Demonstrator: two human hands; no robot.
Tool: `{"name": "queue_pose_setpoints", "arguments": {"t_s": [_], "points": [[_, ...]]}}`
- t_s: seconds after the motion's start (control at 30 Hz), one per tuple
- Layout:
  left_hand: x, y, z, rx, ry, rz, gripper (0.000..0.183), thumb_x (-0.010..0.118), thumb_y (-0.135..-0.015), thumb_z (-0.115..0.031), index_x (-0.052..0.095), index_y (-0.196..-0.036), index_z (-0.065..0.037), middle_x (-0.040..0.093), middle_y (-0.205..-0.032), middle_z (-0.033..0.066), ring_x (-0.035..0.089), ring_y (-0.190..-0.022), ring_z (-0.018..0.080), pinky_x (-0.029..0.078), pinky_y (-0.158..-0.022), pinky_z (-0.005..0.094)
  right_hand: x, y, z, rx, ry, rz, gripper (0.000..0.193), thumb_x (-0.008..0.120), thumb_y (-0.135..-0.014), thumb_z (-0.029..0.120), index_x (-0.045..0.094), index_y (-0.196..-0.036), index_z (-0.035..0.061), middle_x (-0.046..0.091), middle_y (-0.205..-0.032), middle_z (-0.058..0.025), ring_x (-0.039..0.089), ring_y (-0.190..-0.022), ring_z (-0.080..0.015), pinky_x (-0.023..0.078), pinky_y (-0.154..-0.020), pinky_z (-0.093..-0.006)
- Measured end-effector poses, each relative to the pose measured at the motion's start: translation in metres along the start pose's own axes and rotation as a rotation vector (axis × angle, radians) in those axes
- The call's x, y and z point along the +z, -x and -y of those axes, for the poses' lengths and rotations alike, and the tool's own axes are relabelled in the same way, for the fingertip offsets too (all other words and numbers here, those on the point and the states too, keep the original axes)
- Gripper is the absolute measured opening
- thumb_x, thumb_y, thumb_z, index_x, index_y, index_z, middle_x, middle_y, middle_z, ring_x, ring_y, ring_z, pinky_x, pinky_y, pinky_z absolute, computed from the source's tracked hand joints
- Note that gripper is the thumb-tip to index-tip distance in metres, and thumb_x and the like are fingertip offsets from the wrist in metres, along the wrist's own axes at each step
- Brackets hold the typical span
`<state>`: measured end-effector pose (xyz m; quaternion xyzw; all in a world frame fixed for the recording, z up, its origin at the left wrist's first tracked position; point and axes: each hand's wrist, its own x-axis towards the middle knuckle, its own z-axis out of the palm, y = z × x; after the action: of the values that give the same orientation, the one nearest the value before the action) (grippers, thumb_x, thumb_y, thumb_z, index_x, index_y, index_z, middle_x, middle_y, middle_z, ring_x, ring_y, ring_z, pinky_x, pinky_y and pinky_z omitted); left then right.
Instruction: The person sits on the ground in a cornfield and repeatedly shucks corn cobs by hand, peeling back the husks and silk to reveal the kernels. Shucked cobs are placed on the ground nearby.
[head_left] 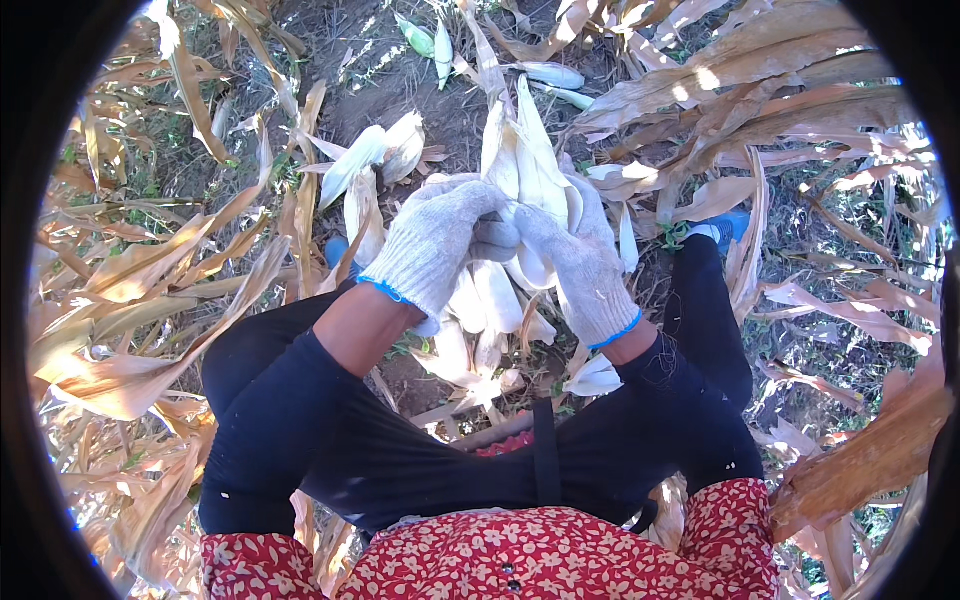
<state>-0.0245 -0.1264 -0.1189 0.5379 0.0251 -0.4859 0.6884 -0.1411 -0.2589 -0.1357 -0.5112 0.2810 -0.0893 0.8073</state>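
Both my hands wear white knitted gloves with blue cuffs, and they meet in front of me over a cluster of pale corn. My left hand (440,240) is closed, its fingertips pinching at the corn husk beside the other thumb. Around the right side of the ears of corn (535,165) my right hand (580,260) is closed, thumb in front, its other fingers partly hidden behind them. Dry husks point away from me at the top of this bunch. Just below the gloves lies a pile of pale ears of corn (490,300) on the ground.
More husked ears (360,165) lie ahead to the left, and greenish ears (425,42) farther off. Dry corn stalks and leaves (760,70) crowd both sides. My bent legs (710,320) in dark trousers frame the pile, with a blue shoe (725,230) at right.
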Motion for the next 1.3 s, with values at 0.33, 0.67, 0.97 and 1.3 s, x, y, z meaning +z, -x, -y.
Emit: {"name": "queue_pose_setpoints", "arguments": {"t_s": [0.33, 0.67, 0.97, 1.3], "points": [[0.033, 0.058, -0.005, 0.135, -0.758, 0.598, 0.014, 0.06, -0.093, -0.014, 0.069, -0.091, -0.004, 0.07, -0.08, 0.0059, 0.07, -0.074, 0.0176, 0.056, -0.069, 0.0315, -0.035, 0.002, -0.002, 0.313, -0.752, 0.067, 0.049, 0.049, -0.104, 0.046, 0.051, -0.14, 0.012, 0.063, -0.102, -0.0083, 0.062, -0.082, -0.0208, 0.056, -0.078, -0.0365], [0.017, 0.082, 0.067, 0.185, -1.821, 1.109, 0.019, 0.063, -0.083, -0.019, 0.075, -0.095, -0.011, 0.071, -0.073, 0.0108, 0.072, -0.071, 0.0312, 0.057, -0.063, 0.0433, -0.042, -0.003, 0.012, 0.223, -0.399, -0.132, 0.056, 0.065, -0.098, 0.042, 0.049, -0.131, 0.0004, 0.063, -0.106, -0.0162, 0.066, -0.095, -0.0299, 0.056, -0.085, -0.0442], [-0.026, 0.001, 0.059, 0.056, -1.444, 0.051, 0.025, 0.06, -0.092, -0.029, 0.072, -0.097, -0.007, 0.071, -0.083, 0.0164, 0.072, -0.081, 0.0308, 0.055, -0.072, 0.0429, -0.053, 0.005, 0.044, 0.04, -0.404, -0.077, 0.05, 0.067, -0.097, 0.036, 0.051, -0.129, 0.0012, 0.065, -0.103, -0.0135, 0.067, -0.094, -0.0271, 0.057, -0.084, -0.0417], [0.092, 0.029, 0.04, 0.232, -1.789, 0.836, 0.02, 0.058, -0.086, -0.02, 0.069, -0.087, -0.003, 0.072, -0.085, 0.0191, 0.072, -0.085, 0.0387, 0.057, -0.071, 0.0474, -0.049, 0.012, 0.056, -0.045, -0.171, -0.083, 0.035, 0.061, -0.101, 0.028, 0.055, -0.126, 0.0034, 0.066, -0.105, -0.0116, 0.067, -0.094, -0.0215, 0.055, -0.081, -0.036]]}}
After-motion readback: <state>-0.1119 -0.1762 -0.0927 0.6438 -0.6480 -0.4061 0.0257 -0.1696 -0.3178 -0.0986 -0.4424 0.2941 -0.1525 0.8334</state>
